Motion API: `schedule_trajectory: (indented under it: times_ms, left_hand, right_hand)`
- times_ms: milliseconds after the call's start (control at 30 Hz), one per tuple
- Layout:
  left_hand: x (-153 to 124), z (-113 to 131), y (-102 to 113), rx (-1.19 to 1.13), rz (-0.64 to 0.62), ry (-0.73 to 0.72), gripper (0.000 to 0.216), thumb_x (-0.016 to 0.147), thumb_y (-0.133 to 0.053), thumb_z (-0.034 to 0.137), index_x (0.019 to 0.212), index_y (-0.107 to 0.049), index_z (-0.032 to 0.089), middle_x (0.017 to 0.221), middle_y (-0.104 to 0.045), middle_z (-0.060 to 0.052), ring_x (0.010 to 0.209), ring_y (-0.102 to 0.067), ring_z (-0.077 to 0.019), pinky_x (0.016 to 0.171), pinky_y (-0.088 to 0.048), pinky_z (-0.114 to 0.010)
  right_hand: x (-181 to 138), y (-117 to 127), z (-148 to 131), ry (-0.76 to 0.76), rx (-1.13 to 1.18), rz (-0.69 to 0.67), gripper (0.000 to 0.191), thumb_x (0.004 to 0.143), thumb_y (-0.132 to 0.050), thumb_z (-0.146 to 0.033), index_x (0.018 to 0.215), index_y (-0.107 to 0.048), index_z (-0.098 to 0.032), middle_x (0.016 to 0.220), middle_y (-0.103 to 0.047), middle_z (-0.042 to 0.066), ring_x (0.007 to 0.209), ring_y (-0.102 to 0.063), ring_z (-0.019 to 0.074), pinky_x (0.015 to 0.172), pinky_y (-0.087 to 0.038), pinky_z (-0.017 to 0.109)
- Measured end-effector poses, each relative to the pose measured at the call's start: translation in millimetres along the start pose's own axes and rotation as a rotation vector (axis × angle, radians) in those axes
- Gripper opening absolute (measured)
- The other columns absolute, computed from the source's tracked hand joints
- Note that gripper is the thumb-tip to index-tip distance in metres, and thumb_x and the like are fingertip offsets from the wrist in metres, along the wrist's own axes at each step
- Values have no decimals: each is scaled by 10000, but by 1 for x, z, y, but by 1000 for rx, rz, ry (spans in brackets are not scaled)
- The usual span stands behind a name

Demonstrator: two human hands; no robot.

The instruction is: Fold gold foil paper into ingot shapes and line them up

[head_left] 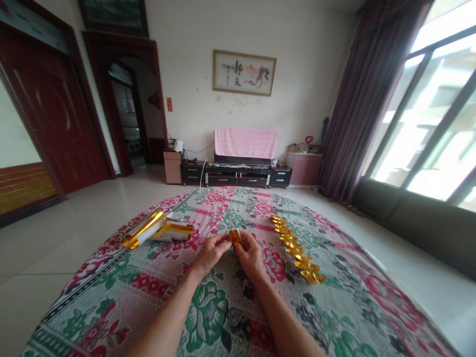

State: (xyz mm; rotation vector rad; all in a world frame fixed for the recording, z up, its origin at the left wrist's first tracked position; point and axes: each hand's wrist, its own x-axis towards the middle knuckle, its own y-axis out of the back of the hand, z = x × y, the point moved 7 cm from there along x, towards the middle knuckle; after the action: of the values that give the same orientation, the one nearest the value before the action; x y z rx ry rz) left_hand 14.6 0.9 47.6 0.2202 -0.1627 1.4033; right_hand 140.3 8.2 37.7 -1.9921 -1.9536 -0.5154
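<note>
Between my two hands, over the middle of the table, is a small piece of folded gold foil paper (234, 237). My left hand (211, 252) pinches its left side with thumb and fingers. From the right, my right hand (252, 255) grips the other side. Right of my hands runs a row of several folded gold paper ingots (292, 244), lined up from far to near. Loose gold-and-white foil sheets (145, 228), partly curled, lie to the left on the cloth.
A round table wears a floral cloth (206, 312) in red, green and grey. Beyond it stands a low black TV cabinet (238, 177) with a pink cloth (245, 142) draped above. A purple curtain (357, 99) and large windows are at right; a dark red door (55, 109) is at left.
</note>
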Motion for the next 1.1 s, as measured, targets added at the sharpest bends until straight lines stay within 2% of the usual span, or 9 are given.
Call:
schedule_trajectory:
  times_ms: [133, 300, 400, 500, 600, 767, 933, 1000, 1100]
  left_hand:
    - [-2, 4, 0, 16, 4, -9, 363, 735, -538, 306, 1053, -632, 156, 886, -678, -33, 819, -591, -178, 704, -446, -246]
    - [-1, 1, -1, 8, 2, -40, 346, 743, -534, 324, 1025, -642, 156, 830, -679, -18, 756, -592, -163, 688, -448, -240]
    - [2, -8, 2, 69, 54, -27, 329, 748, -521, 333, 971, -661, 137, 754, -674, -21, 675, -582, -157, 616, -441, -235]
    - [5, -11, 5, 159, 89, -51, 314, 752, -509, 327, 944, -668, 135, 750, -675, -25, 677, -580, -161, 605, -435, -235]
    - [6, -7, 8, 257, 122, -84, 287, 752, -492, 308, 890, -680, 141, 726, -673, -25, 658, -576, -161, 601, -429, -236]
    - [1, 9, 6, 413, 146, -169, 221, 722, -497, 248, 801, -691, 174, 688, -669, -25, 644, -578, -164, 603, -418, -233]
    - [-4, 21, -2, 506, 122, -234, 196, 703, -488, 191, 710, -683, 199, 634, -648, -19, 608, -565, -151, 604, -399, -234]
    - [-4, 18, 1, 484, 141, -206, 174, 695, -503, 204, 688, -676, 193, 604, -636, -16, 595, -561, -152, 599, -402, -237]
    - [-1, 6, 6, 328, 140, -116, 177, 681, -534, 239, 772, -674, 177, 685, -666, -23, 648, -589, -166, 609, -430, -242]
  right_hand:
    - [-1, 1, 1, 6, -71, 16, 301, 725, -519, -225, 1021, -562, -185, 932, -670, 36, 829, -632, 173, 756, -502, 292]
    - [-3, 2, -8, 4, -214, 27, 283, 726, -503, -225, 996, -579, -188, 884, -665, 27, 741, -617, 160, 686, -491, 263]
    - [-5, 0, -14, 35, -286, 11, 278, 710, -503, -207, 974, -590, -189, 844, -656, 16, 706, -595, 150, 656, -472, 242]
    - [-7, -2, -18, 54, -325, -21, 264, 704, -493, -189, 950, -590, -185, 762, -635, -3, 643, -562, 133, 616, -453, 227]
    - [-7, -4, -20, 80, -317, -38, 262, 701, -487, -184, 940, -595, -183, 757, -622, -5, 654, -549, 129, 624, -449, 222]
    - [-6, 1, -17, 69, -261, 38, 275, 743, -500, -276, 987, -594, -189, 825, -626, 24, 689, -562, 138, 636, -466, 230]
    - [-5, 3, -22, 114, -310, 45, 192, 742, -516, -285, 857, -646, -204, 780, -618, 21, 676, -558, 138, 646, -455, 239]
    - [-5, 4, -21, 108, -291, 51, 171, 735, -528, -301, 794, -654, -202, 744, -619, 17, 660, -555, 140, 637, -453, 240]
    - [-2, 8, -8, -10, -156, 90, 200, 718, -548, -349, 776, -637, -180, 682, -625, 9, 590, -550, 136, 569, -459, 235]
